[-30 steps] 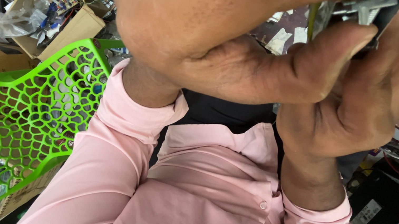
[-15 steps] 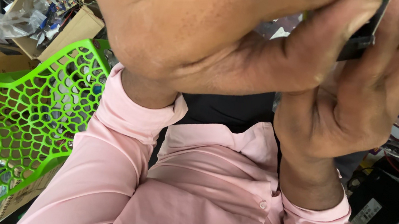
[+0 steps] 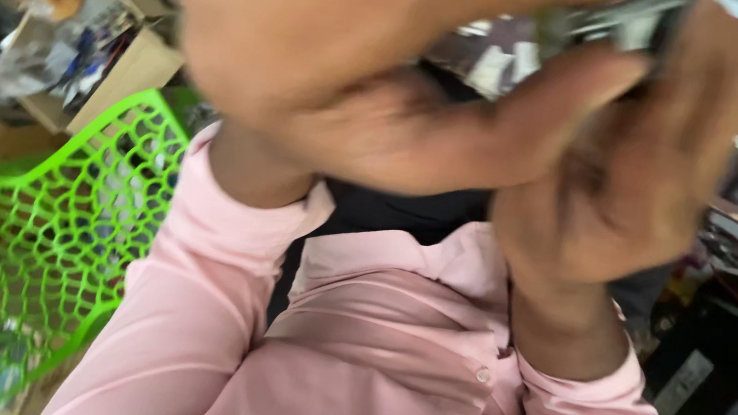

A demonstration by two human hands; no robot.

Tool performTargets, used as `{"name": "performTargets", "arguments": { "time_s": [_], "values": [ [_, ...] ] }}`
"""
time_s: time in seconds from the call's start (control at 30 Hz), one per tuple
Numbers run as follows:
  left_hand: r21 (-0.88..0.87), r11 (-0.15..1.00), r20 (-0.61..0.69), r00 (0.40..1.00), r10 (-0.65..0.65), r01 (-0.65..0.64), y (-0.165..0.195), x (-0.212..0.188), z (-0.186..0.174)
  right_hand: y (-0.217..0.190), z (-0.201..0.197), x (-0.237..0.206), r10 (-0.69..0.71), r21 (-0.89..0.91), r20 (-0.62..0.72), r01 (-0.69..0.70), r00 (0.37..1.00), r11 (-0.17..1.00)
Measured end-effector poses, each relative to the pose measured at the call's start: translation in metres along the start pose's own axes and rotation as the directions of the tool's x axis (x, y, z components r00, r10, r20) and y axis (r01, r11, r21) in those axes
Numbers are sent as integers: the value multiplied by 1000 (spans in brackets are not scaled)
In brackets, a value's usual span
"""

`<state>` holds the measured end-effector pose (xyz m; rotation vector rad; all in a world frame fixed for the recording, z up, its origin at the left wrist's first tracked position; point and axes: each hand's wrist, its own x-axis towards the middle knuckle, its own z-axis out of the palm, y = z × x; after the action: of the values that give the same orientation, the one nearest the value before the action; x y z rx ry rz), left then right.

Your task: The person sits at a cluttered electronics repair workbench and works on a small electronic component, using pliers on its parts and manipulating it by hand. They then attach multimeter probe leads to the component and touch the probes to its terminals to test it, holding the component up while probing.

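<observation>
Small metal object (image 3: 627,23) held up close to the camera, blurred.

It is a greyish, shiny piece with a greenish tinge, seen only as a narrow strip at the top right of the scene, running roughly level from left to right. It sits pinched between the left hand's (image 3: 334,54) thumb, which presses it from below, and the curled fingers of the right hand (image 3: 640,181). Blur hides its exact shape and kind.

Single head-worn view, facing steeply down, very close to the raised left hand (image 3: 313,60) and right hand (image 3: 630,180), which fill the upper frame, blurred. Below: pink button-up shirt (image 3: 381,377); bright green plastic mesh basket (image 3: 5,259) at left edge.
</observation>
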<state>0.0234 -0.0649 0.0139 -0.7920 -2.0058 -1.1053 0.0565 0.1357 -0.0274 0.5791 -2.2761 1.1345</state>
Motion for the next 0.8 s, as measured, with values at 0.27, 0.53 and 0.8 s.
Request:
{"name": "performTargets", "arguments": {
  "time_s": [0.27, 0.53, 0.8],
  "values": [
    [-327, 908, 54, 965, -257, 260, 16, -4, 38, 16, -20, -11, 24, 154, 96, -39, 995, 987],
    [-729, 522, 141, 843, -519, 443, 19, -10, 50, 121, -51, -17, 91, -352, -213, -163, 973, 922],
    [-713, 572, 97, 866, -491, 405, 11, -12, 59, 137, -72, -24, 190, -443, 103, -126, 976, 887]
  ]
}}
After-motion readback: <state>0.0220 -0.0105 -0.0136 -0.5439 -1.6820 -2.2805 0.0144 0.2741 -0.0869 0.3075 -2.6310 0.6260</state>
